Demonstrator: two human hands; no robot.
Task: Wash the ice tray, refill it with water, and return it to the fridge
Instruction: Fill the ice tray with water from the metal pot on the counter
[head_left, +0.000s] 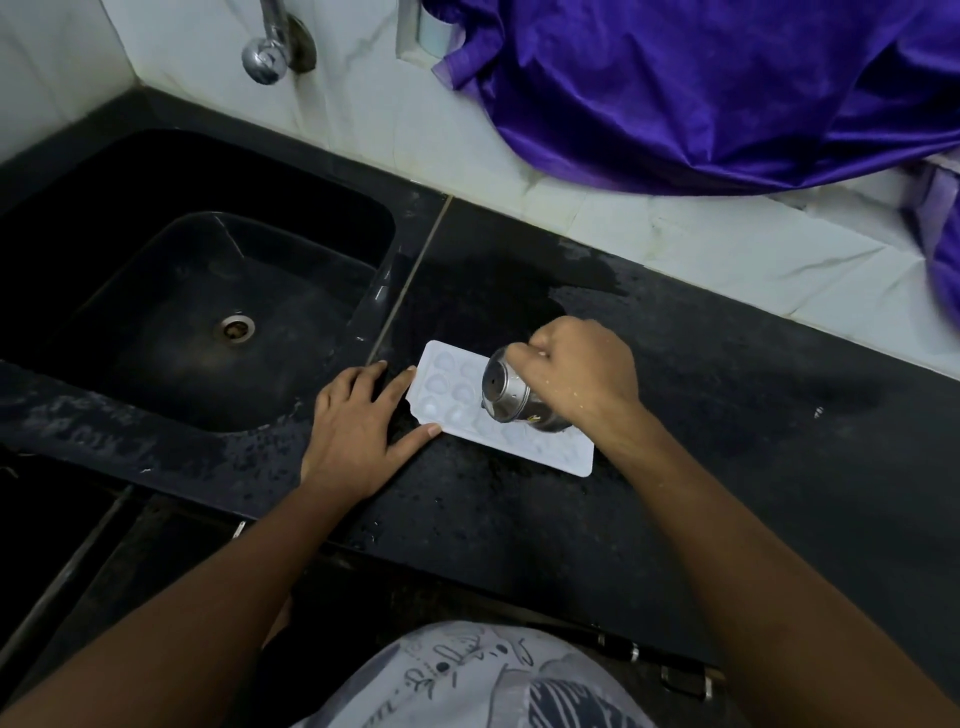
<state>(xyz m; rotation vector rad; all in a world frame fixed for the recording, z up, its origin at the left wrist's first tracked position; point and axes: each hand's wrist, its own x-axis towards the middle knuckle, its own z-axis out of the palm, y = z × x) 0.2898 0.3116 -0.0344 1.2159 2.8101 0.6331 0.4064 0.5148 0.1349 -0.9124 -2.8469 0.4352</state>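
Observation:
A white ice tray (447, 387) with round cells lies flat on the black counter, just right of the sink. My left hand (358, 421) rests flat on the counter, its fingertip and thumb touching the tray's left edge. My right hand (582, 374) grips a small steel cup (511, 392) and holds it tipped steeply over the middle of the tray, its base turned toward the camera. The cup hides part of the tray's cells. Whether water is coming out cannot be made out.
A black sink (208, 291) with a metal drain (235, 328) lies to the left. A chrome tap (270, 49) sticks out of the white tiled wall. Purple cloth (727, 88) hangs at the back right. The counter (727, 415) is wet and speckled.

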